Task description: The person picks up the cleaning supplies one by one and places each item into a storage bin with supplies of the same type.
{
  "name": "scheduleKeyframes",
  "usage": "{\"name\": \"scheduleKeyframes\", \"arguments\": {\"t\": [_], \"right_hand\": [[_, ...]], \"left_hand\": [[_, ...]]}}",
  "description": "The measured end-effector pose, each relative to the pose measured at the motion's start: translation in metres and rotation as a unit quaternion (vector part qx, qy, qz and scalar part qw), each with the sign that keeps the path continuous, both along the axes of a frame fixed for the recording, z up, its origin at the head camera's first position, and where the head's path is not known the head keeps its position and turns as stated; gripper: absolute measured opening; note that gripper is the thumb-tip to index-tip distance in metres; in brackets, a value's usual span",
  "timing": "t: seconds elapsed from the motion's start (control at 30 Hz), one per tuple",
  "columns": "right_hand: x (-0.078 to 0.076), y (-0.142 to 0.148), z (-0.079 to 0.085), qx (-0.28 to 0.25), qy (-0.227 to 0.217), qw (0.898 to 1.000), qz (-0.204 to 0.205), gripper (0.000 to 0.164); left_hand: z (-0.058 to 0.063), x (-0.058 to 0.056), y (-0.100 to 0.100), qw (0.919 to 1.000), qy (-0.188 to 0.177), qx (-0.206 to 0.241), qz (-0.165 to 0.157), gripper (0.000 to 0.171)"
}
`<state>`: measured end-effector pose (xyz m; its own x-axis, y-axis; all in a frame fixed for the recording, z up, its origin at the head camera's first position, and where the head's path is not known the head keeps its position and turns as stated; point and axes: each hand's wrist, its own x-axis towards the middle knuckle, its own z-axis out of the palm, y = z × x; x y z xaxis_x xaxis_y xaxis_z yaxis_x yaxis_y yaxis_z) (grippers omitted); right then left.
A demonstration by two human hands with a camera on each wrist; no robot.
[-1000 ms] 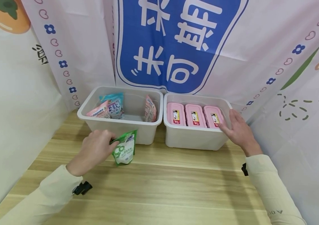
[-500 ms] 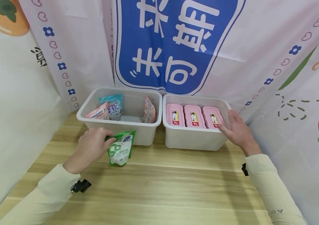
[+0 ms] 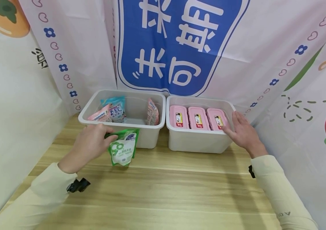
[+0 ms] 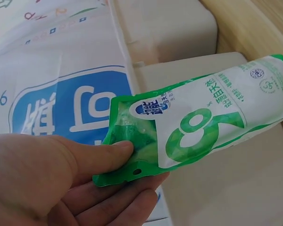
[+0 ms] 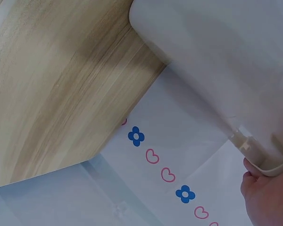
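Observation:
My left hand [image 3: 89,143] pinches the top edge of a green-and-white laundry detergent refill pouch [image 3: 123,148] in front of the left grey plastic bin. In the left wrist view the thumb lies on the printed face of the pouch [image 4: 198,117], with fingers behind it. My right hand [image 3: 243,132] holds the front right corner of the right grey bin [image 3: 197,141], its thumb over the front rim and fingers along the right side. Three pink lidded boxes [image 3: 198,118] stand in that bin. In the right wrist view, fingers [image 5: 250,181] show at the rim; the thumb is hidden.
The left bin [image 3: 148,137] holds a blue pouch [image 3: 117,110], a pink pouch [image 3: 102,115] at the left and another pink pouch [image 3: 152,113] standing at the right. Both bins stand on a wooden table [image 3: 157,188] against a printed cloth backdrop [image 3: 88,48].
My left hand has moved slightly left and up with the pouch, whose printed face now turns more toward the head camera. My right hand has stayed at the bin's corner.

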<state>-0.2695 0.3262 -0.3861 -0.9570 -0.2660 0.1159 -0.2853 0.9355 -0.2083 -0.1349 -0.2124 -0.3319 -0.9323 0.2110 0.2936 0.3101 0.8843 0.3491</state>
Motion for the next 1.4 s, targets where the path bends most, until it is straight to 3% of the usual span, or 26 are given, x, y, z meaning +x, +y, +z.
{"name": "scheduleKeyframes", "arguments": {"t": [0.43, 0.93, 1.4], "right_hand": [[-0.001, -0.001, 0.002, 0.004, -0.005, 1.000, 0.001, 0.098], [0.002, -0.002, 0.002, -0.003, -0.007, 1.000, 0.002, 0.097], [0.000, -0.001, 0.001, -0.004, -0.006, 1.000, 0.002, 0.095]], "left_hand": [[0.038, -0.003, 0.001, 0.9999, -0.010, -0.004, -0.006, 0.015], [0.084, -0.006, 0.004, 1.0000, 0.009, -0.003, -0.003, 0.020], [0.116, -0.008, 0.006, 0.9994, -0.019, 0.003, 0.027, 0.018]]}}
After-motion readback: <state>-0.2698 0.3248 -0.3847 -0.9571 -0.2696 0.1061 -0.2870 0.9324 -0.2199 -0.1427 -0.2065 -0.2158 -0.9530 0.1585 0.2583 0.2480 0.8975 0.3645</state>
